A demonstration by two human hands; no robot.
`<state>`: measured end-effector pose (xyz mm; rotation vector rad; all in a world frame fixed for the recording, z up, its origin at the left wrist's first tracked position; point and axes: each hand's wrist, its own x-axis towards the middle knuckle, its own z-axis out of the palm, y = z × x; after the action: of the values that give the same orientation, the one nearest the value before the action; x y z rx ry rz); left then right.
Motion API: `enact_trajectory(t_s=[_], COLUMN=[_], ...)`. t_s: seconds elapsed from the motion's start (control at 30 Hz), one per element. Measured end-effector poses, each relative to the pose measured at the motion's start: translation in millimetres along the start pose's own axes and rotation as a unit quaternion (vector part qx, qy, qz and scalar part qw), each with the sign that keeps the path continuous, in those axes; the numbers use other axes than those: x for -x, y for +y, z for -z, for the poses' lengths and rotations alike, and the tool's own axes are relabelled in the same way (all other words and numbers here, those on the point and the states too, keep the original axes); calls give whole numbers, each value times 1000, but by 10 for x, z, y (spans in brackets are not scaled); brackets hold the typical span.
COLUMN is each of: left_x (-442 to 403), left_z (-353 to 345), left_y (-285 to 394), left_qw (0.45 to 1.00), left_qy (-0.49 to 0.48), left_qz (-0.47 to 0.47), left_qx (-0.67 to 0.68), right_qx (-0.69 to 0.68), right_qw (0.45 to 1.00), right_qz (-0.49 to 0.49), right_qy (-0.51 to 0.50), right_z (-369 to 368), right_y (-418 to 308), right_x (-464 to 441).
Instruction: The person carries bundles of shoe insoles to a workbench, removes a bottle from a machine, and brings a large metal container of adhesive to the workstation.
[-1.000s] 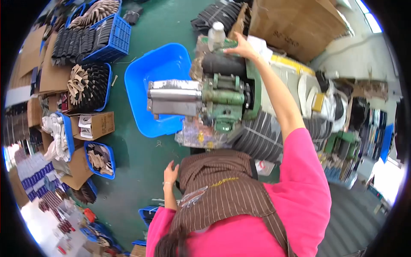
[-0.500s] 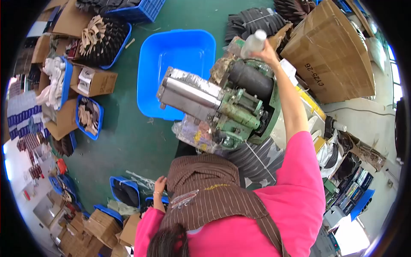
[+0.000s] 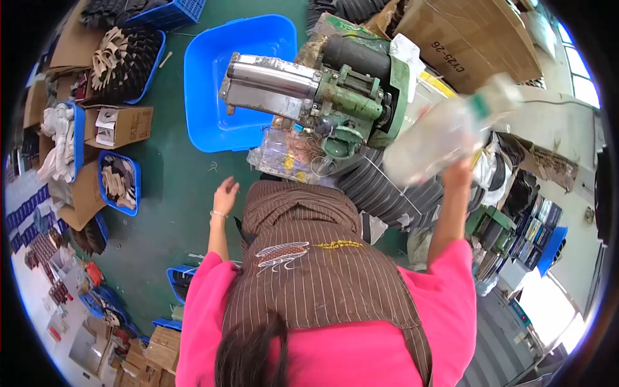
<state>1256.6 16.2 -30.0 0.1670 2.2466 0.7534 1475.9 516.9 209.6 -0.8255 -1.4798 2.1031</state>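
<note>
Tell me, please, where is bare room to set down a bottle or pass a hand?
A wide bare patch is the green floor between the blue tub, the small blue bin and the left hand; a few scraps lie near the tub. The right side is crowded with the green machine, tied dark strips and the large cardboard box.

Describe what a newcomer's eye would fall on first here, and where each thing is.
The clear plastic bottle, large and blurred in the right hand, right of centre, would probably catch the eye first. Next comes the green machine above centre, its shiny metal cylinder showing against a blue tub. Lower down, pink sleeves flank a striped brown apron.
</note>
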Motion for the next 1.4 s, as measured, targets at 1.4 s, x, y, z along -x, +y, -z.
enact_trajectory(t_s=[1.4], left_x=[1047], left_z=[-702], left_y=[2789], left_qw=[706], left_qy=[-542], left_qz=[119], left_qx=[441], right_qx=[-159], right_qw=[864], right_qz=[-460], right_qy=[127], right_z=[-1154], right_y=[543], right_x=[1003])
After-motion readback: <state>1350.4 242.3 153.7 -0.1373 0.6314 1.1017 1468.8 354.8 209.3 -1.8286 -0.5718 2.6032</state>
